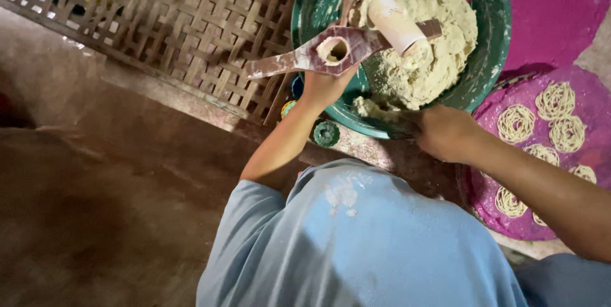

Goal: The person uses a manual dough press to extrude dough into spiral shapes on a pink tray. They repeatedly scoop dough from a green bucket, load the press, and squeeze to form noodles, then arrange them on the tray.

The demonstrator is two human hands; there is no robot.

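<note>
The left hand (323, 87) was closed under the press (336, 51), holding it up over the green bowl (490, 40) of dough (433, 20). The right hand (445, 132) curled at the bowl's near rim; whether it gripped anything I couldn't tell. Noodle coils (515, 124) lay on the pink mat (576, 90) beside.

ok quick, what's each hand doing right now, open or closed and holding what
Left hand: closed, holding up the wooden press over the green bowl.
Right hand: curled at the bowl's near rim by the dough; what it grips cannot be told.
</note>
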